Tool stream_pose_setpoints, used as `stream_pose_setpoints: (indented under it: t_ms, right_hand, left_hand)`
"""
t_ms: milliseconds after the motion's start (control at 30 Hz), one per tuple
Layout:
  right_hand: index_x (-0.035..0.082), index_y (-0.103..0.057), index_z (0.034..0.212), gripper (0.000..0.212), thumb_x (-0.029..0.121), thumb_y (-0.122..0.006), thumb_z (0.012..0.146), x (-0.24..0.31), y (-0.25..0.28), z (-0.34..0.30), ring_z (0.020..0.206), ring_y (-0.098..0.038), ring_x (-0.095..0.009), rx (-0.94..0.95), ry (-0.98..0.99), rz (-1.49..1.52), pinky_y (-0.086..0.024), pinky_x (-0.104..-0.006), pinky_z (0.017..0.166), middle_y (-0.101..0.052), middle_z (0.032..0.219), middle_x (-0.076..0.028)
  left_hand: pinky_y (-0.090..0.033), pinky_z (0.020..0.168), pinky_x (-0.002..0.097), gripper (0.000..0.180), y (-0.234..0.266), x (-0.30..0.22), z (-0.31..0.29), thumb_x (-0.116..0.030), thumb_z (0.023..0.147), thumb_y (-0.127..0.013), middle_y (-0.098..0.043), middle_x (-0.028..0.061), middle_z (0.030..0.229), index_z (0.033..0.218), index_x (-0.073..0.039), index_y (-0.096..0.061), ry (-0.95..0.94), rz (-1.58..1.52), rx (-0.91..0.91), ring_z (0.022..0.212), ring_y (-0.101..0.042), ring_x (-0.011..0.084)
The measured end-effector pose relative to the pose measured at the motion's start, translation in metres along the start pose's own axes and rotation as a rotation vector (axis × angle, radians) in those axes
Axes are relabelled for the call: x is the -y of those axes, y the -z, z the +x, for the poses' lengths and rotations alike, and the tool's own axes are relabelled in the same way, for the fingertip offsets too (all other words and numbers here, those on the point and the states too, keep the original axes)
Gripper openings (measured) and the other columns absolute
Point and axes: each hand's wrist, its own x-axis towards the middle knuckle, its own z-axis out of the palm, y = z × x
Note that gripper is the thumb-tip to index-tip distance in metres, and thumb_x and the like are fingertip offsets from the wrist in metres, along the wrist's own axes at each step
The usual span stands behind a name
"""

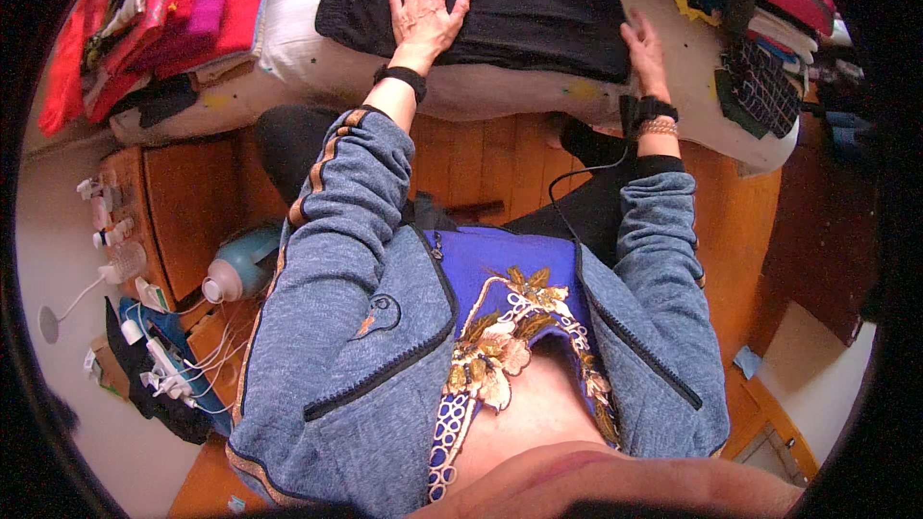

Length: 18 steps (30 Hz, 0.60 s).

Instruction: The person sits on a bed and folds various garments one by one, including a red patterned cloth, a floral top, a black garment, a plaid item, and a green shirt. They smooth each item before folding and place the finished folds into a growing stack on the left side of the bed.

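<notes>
The black garment (538, 14) lies flat, lengthwise along the near edge of the pale-covered bed (293, 14), about midway between its left and right ends, with its gathered end to the left. The left hand (423, 24) rests palm down on it toward that gathered end, fingers spread; the right hand (646, 53) is at the opposite end, its fingertips blurred, so I cannot tell whether they pinch the hem or only brush it. The step in hand looks like flattening and squaring the cloth: it should go best with the left palm kept as a broad, light anchor while the right draws the far end straight outward, easing the soft wrinkles along the length rather than dragging the layers askew. The long side nearest the person runs close to the bed's near edge, so a pull that way could let it slip over. A strip of bare cover separates it from the pile of red and purple clothes (183, 14) at the left; another lies between the right hand and the dark checked cloth (760, 82) by the near right corner. The black cord (556, 187) below the right wrist could snag on sideways sweeps.
</notes>
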Motion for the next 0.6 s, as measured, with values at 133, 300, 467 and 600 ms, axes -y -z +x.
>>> stream_pose_setpoints:
  t_ms: [133,300,467,600]
  right_hand:
    - [-0.003,-0.053,0.133,0.062,0.038,-0.069,0.09,-0.028,-0.005,0.001,0.115,-0.057,-0.022,0.026,-0.24,0.105,-0.043,-0.0324,0.098,-0.06,0.127,-0.013]
    - [-0.009,-0.056,0.126,0.062,0.028,-0.079,0.081,-0.001,-0.003,0.003,0.101,-0.062,-0.021,0.045,-0.231,0.226,-0.049,-0.0327,0.089,-0.065,0.115,-0.016]
    - [-0.005,-0.061,0.121,0.052,0.03,-0.073,0.084,0.074,-0.023,0.003,0.088,-0.062,-0.017,0.001,0.16,0.093,-0.051,-0.0305,0.079,-0.068,0.1,-0.011]
    - [0.0,-0.065,0.106,0.032,0.02,-0.065,0.08,0.145,-0.094,-0.005,0.085,-0.067,-0.033,-0.031,0.66,0.01,-0.054,-0.0406,0.075,-0.068,0.092,-0.019]
  left_hand:
    - [-0.006,0.118,0.0546,0.076,0.004,0.0,0.004,-0.068,0.095,-0.029,-0.02,0.0123,0.161,0.155,-0.021,-0.024,-0.014,0.029,0.024,0.149,-0.015,0.0264]
    - [-0.008,0.119,0.0537,0.073,0.024,0.011,-0.004,-0.065,0.097,-0.03,-0.022,0.0072,0.161,0.154,-0.02,-0.027,-0.048,0.194,0.142,0.148,-0.02,0.0237]
    - [-0.011,0.119,0.0518,0.064,0.037,0.013,-0.029,-0.056,0.099,-0.036,-0.031,0.0029,0.157,0.15,-0.017,-0.035,-0.07,0.197,0.121,0.146,-0.027,0.022]
    - [-0.013,0.118,0.0539,0.058,0.039,0.006,-0.04,-0.05,0.099,-0.042,-0.035,-0.001,0.155,0.148,-0.018,-0.04,-0.092,0.206,0.138,0.143,-0.033,0.0199]
